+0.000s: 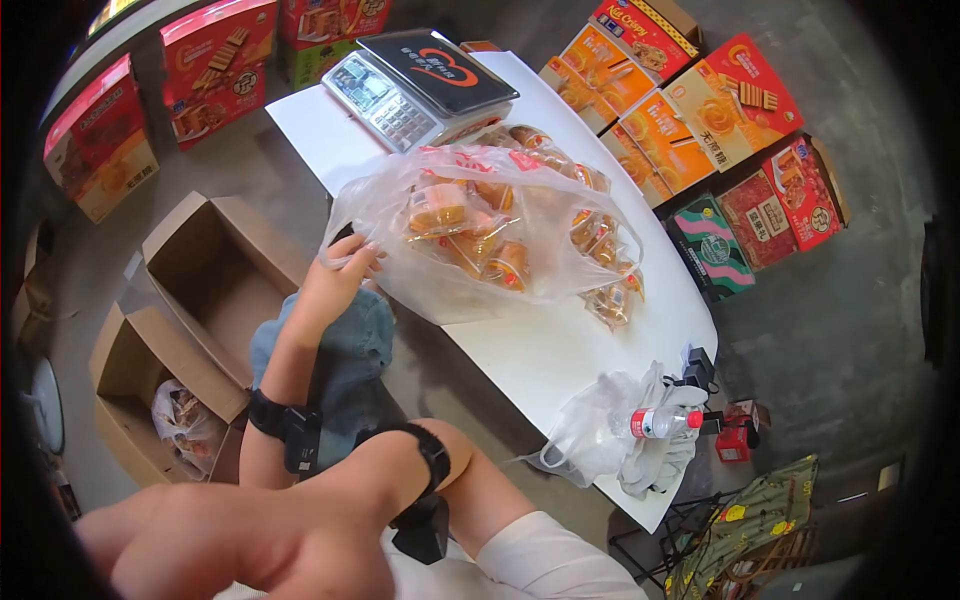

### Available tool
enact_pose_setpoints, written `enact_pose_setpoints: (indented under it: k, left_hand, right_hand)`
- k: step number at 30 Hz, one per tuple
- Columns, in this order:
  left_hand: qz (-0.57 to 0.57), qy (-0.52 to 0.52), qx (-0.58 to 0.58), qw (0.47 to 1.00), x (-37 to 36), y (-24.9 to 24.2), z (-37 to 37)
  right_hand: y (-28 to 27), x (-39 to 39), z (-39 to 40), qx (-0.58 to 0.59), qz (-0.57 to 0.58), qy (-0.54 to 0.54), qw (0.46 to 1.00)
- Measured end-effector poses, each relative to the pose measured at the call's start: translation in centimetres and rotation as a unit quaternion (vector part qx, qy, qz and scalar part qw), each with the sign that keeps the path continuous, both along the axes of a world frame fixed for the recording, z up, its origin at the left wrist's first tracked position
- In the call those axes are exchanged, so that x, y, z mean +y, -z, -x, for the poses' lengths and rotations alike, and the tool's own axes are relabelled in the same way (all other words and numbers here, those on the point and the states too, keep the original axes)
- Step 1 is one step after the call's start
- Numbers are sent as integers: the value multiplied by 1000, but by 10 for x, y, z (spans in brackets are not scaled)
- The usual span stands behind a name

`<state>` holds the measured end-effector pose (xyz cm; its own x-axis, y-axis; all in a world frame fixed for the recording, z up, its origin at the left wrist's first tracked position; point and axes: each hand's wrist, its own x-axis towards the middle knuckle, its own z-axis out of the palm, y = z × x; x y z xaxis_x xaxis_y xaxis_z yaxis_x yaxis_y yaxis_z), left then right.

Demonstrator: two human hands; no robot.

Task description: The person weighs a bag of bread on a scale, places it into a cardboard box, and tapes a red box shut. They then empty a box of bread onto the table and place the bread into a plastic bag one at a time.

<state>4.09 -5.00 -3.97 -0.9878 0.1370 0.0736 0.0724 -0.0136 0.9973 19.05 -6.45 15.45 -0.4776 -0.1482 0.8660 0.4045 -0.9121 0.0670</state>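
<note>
My left hand (345,272) pinches the left edge of a large translucent plastic bag (400,270) on the white table (510,370). Inside the bag are several wrapped brown pastries (465,215). More wrapped pastries (595,235) lie at its right side, partly under the thin plastic. Bent across my body, my right arm ends in my right hand (190,545), large and blurred at the lower left, close to the camera; its fingers cannot be made out. A digital scale (400,100) stands just behind the bag.
White plastic bags (610,425) and a bottle (665,422) occupy the table's near right end. Two open cartons (215,270) sit on the floor at left, one holding bagged items. Red boxes (215,65) line the back left, orange boxes (650,115) the right. A folding chair (750,520) is lower right.
</note>
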Motion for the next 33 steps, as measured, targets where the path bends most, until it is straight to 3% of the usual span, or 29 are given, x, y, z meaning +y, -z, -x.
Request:
enact_pose_setpoints:
  k: [1,3,7,8,9,11,12,13,14,15,16,18,19,21,22,24,28,30,33]
  left_hand:
    - [-2,0,-12,1000,0,-1,-1]
    - [10,1,-4,1000,2,-2,-2]
    - [47,-4,16,999,1,0,-7]
    - [53,-5,20,998,2,-2,-6]
    - [73,9,11,997,0,-6,-7]
    - [86,11,10,996,0,3,-7]
    - [97,11,5,995,-1,5,-5]
    - [105,8,10,994,-1,-10,-12]
    - [107,7,14,994,-1,-9,-12]
    - [120,13,18,993,-2,-8,-13]
    - [133,17,22,991,-3,-8,-13]
    - [118,18,25,992,-3,-11,-15]
    - [113,27,25,993,-4,-11,-14]
    - [97,36,30,994,-3,-12,-14]
    - [99,35,31,994,-3,-12,-15]
    - [96,31,25,995,-1,-13,-15]
    - [134,48,7,990,0,-13,-14]
    - [144,37,26,989,4,-12,-16]
    - [163,43,42,985,5,-13,-17]
  right_hand:
    - [2,3,-1,3,-1,2,1000]
    - [14,17,3,68,-139,26,988]
    - [41,61,20,169,-366,73,912]
    - [51,80,26,223,-375,199,877]
    - [51,103,33,224,-397,240,857]
    - [76,153,29,104,-399,320,853]
    - [98,168,24,-51,-321,411,852]
    - [104,193,31,-110,-304,453,831]
    - [117,227,43,-150,-304,532,776]
    - [134,252,51,-289,-259,632,671]
    - [152,287,67,-329,-276,722,543]
    - [197,364,94,-440,-285,772,360]
    - [219,394,113,-439,-283,772,362]
    - [247,435,143,-339,-354,869,69]
    - [235,434,145,-340,-353,868,71]
    - [211,435,155,-187,-589,771,-153]
    - [238,462,193,-90,-639,746,-167]
    - [253,463,205,242,-695,605,-304]
    - [266,445,189,164,-719,607,-298]
